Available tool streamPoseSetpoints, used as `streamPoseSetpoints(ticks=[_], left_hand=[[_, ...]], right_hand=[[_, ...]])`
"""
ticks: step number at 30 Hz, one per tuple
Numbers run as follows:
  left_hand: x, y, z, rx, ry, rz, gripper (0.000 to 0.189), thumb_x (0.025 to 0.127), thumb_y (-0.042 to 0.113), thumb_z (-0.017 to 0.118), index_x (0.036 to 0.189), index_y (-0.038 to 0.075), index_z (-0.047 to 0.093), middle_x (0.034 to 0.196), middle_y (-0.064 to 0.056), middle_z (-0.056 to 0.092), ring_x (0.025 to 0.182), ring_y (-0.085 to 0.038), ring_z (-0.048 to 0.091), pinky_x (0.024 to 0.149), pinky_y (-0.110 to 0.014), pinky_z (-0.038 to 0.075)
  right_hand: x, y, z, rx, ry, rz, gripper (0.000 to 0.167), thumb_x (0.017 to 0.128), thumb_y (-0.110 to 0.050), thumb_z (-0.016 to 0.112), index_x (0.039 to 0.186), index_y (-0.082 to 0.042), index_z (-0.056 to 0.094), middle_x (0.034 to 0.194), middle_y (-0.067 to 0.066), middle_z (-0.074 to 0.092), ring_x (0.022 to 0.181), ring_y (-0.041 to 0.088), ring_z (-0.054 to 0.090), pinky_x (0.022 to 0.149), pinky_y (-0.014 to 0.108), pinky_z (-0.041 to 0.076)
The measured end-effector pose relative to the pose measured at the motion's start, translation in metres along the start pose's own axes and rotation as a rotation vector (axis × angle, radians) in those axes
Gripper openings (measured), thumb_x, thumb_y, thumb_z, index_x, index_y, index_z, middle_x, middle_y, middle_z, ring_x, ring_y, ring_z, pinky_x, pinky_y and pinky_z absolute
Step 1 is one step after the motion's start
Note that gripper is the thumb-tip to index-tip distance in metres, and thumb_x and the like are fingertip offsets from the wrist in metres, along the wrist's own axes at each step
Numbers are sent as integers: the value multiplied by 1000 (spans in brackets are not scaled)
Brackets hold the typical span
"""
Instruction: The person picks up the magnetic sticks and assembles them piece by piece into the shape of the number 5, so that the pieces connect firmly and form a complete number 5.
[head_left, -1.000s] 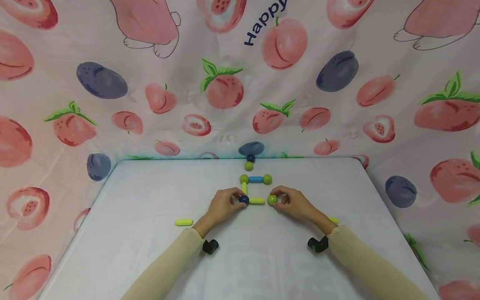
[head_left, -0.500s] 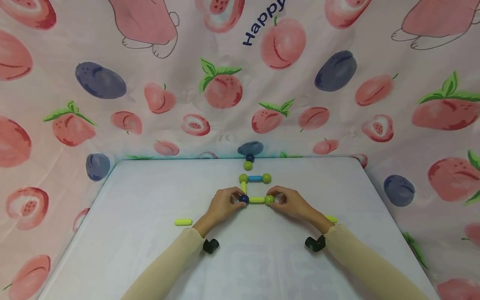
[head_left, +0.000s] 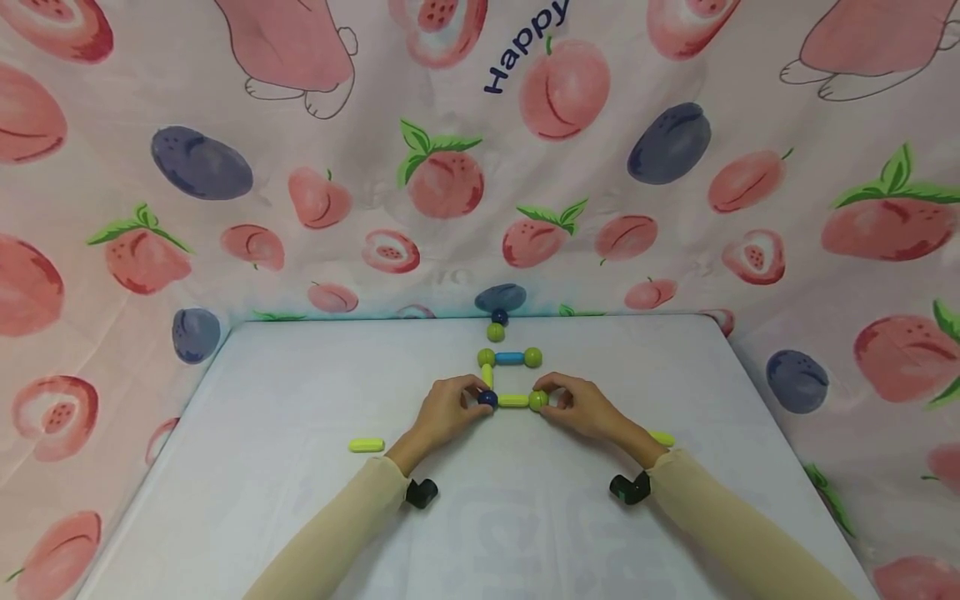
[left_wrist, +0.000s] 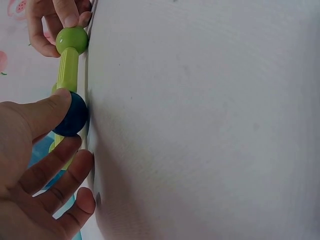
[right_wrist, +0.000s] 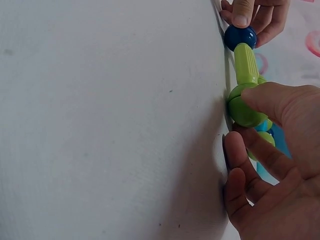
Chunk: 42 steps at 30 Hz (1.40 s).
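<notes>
My left hand point(head_left: 452, 408) pinches a dark blue ball point(left_wrist: 73, 116) between thumb and fingers. A green ball point(right_wrist: 246, 106) is pinched the same way by my right hand point(head_left: 581, 406). Between the two balls lies a ribbed yellow-green rod point(head_left: 513, 401), its ends meeting both. From the blue ball another yellow-green rod point(head_left: 487, 377) runs back to a second green ball point(head_left: 486, 357). A blue rod point(head_left: 510, 358) links that one to a third green ball point(head_left: 532, 357), so the pieces form a shape with its right side open.
Behind the shape, a loose green ball point(head_left: 496, 332) and a dark blue ball point(head_left: 499, 317) sit near the back edge of the white table point(head_left: 300, 517). One yellow-green rod point(head_left: 367, 445) lies at left; another rod point(head_left: 663, 437) is partly hidden by my right wrist.
My right hand has moved slightly left, bringing its green ball up against the end of the yellow-green rod and closing the small gap. My left hand has stayed on the blue ball.
</notes>
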<state>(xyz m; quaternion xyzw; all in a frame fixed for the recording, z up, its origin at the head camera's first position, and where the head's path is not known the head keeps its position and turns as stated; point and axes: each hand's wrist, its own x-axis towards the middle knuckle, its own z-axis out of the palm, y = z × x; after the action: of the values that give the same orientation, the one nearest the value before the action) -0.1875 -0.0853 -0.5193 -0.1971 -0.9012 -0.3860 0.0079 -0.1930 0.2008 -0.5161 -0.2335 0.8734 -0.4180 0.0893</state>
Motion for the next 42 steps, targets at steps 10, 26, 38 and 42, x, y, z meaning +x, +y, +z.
streamPoseSetpoints(ticks=[10, 26, 38, 42], left_hand=[[0, -1, 1, 3, 5, -1, 27, 86, 20, 85, 111, 14, 75, 95, 2, 73, 72, -9, 55, 63, -26, 45], [0, -1, 0, 1, -1, 5, 26, 87, 21, 85, 110, 13, 75, 97, 2, 74, 71, -8, 54, 63, -25, 44], [0, -1, 1, -1, -11, -8, 26, 87, 21, 85, 110, 15, 75, 97, 3, 73, 73, -9, 55, 64, -26, 46], [0, -1, 1, -3, -10, -9, 26, 87, 21, 85, 110, 15, 75, 97, 3, 73, 73, -10, 55, 64, -26, 46]], right_hand=[[1, 2, 1, -23, 11, 8, 34, 93, -13, 77, 125, -17, 67, 116, 3, 69, 77, 15, 57, 71, 28, 48], [-3, -2, -12, -61, -35, 3, 48, 93, -11, 76, 138, -13, 60, 122, 7, 69, 81, 16, 61, 75, 30, 51], [-42, -4, -56, -150, -46, -5, 51, 91, -7, 78, 139, -11, 59, 125, 13, 67, 88, 18, 60, 72, 28, 52], [-57, -1, -66, -213, -31, -16, 49, 90, -5, 79, 136, -10, 61, 122, 14, 68, 88, 17, 60, 71, 28, 52]])
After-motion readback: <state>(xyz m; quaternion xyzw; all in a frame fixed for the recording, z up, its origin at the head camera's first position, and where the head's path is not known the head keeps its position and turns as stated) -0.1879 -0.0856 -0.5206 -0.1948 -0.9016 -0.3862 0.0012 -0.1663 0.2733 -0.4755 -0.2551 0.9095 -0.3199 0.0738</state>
